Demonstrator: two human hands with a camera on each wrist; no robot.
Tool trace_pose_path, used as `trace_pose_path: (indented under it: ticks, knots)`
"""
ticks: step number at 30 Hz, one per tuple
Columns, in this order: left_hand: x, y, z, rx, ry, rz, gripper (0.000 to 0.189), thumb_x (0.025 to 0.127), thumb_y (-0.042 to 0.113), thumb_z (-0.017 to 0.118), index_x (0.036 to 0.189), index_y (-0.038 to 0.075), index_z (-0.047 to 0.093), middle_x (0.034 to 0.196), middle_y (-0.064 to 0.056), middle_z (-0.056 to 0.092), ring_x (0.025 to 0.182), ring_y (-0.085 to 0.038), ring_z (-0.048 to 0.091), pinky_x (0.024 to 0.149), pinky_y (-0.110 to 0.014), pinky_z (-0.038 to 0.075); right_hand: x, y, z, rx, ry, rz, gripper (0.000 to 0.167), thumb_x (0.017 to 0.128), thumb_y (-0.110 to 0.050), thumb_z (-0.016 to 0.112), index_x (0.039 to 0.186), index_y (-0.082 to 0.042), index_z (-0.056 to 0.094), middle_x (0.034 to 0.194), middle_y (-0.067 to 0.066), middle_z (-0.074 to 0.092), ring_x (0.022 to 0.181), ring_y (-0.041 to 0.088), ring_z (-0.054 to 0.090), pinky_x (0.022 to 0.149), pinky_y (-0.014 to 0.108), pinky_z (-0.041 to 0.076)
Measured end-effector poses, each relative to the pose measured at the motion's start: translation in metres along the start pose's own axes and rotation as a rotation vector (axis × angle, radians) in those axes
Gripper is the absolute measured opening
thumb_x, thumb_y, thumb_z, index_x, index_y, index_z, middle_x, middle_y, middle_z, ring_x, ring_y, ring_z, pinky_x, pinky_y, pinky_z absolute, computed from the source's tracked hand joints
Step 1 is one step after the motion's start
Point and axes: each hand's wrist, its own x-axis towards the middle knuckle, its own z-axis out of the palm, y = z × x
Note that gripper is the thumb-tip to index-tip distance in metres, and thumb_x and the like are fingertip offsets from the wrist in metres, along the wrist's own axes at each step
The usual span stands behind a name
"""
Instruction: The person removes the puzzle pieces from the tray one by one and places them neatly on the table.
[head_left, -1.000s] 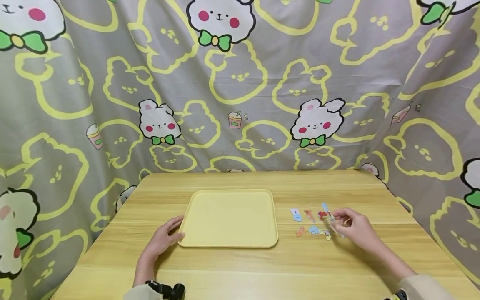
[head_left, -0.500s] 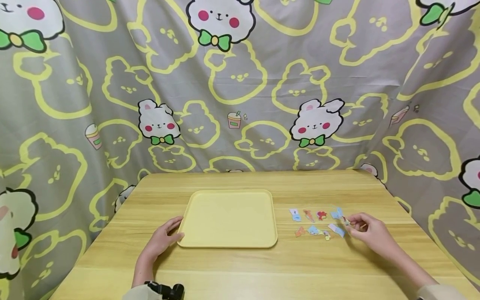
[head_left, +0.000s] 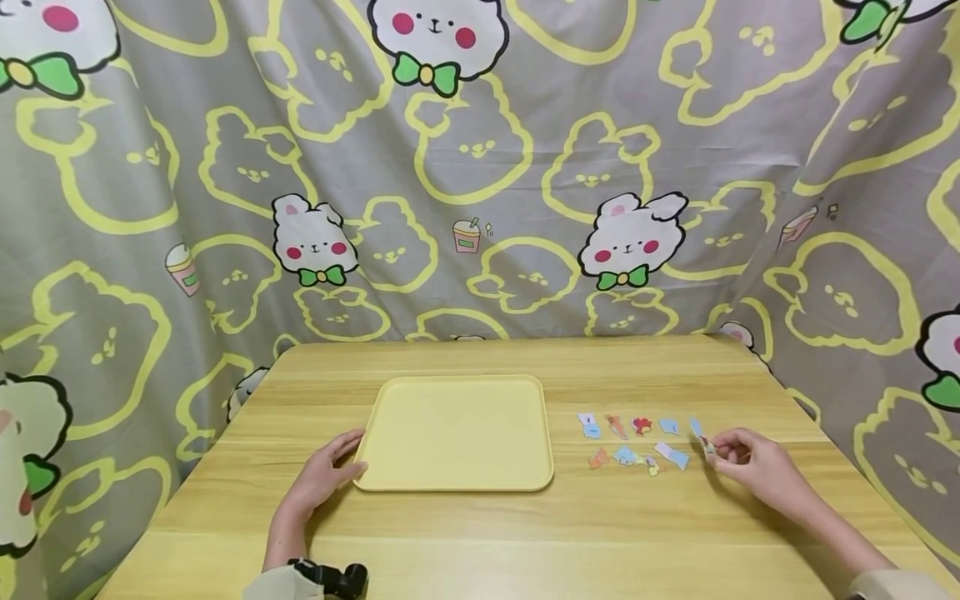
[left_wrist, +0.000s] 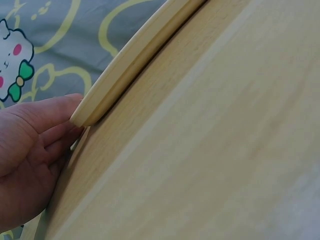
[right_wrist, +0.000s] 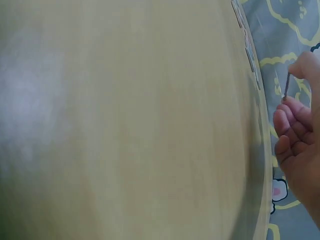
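My left hand (head_left: 326,477) holds the left edge of a pale yellow tray (head_left: 543,475) near its front corner. In the left wrist view, the thumb lies on the tray's rim (left_wrist: 107,82) and the other fingers are below it. At the right of the table, my right hand (head_left: 761,467) pinches a flat puzzle piece (head_left: 696,428), blue with a many-coloured lower part, raised on edge. In the right wrist view this piece (right_wrist: 287,86) shows as a thin edge between thumb and finger; whether several are stacked is unclear.
Several flat, irregular pieces lie in two rows right of the tray, among them a red one (head_left: 642,427), a blue one (head_left: 669,427) and a pale-and-blue one (head_left: 671,455). The wooden table (head_left: 480,542) ends at a patterned curtain (head_left: 480,167).
My right hand has moved right, away from the rows, still pinching a piece. A blue piece and a pale-and-blue piece now lie uncovered on the table. The left hand stays at the tray.
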Motion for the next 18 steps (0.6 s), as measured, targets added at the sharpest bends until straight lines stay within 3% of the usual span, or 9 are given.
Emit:
trace_pose_path:
  ticks: [18]
  knots:
    - [0.0009, 0.0025, -0.0006, -0.008, 0.004, 0.001, 0.064, 0.093, 0.016, 0.066, 0.15, 0.007, 0.039, 0.151, -0.019, 0.045, 0.148, -0.04, 0.025, 0.12, -0.059, 0.019, 0.0009, -0.0031, -0.0043, -0.072, -0.127, 0.073, 0.019, 0.081, -0.016, 0.072, 0.093, -0.003, 0.067, 0.079, 0.0, 0.059, 0.065, -0.004, 0.041, 0.057, 0.019, 0.036]
